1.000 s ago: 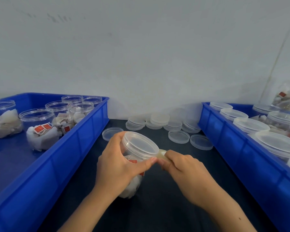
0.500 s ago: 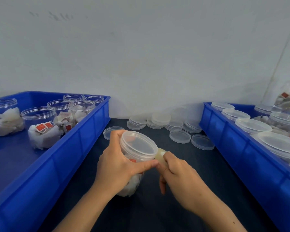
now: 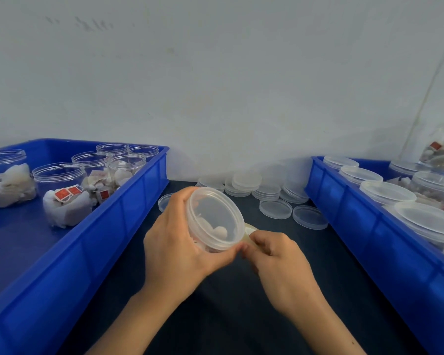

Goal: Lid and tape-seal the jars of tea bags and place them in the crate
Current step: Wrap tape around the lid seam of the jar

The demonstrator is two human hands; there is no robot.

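Right at the front, over the dark bench [image 3: 241,316], both hands are busy with one jar [image 3: 215,221]. The left hand [image 3: 180,252] is wrapped around its body, tipping it so the lid [image 3: 217,216] faces up toward the camera, thumb pressed near the rim. The right hand [image 3: 277,257] has its fingers curled in, pinching a yellowish strip of tape [image 3: 249,233] right against the lid's edge. You can see a few tea bags through the clear lid, so this one's capped and, I'd say, mid-seal.

What could go wrong: that tape looks thin and is only held at a pinch, so if the jar turns faster than the tape feeds, it'll probably wrinkle or fold on itself. Since the jar's tilted and held off the bench, a loose grip could let it slip. If the strip drifts off the seam, the lid's not really sealed either.

Left of the hands is a blue crate [image 3: 139,208] with open jars [image 3: 59,190] of tea bags, no lids on. On the right, another blue crate [image 3: 344,208] holds lidded jars [image 3: 387,193], packed close together, so that looks like where this one ends up.

Further back, against the white wall [image 3: 215,85], there's a bunch of spare lids [image 3: 274,207], some stacked, some lying single on the bench.
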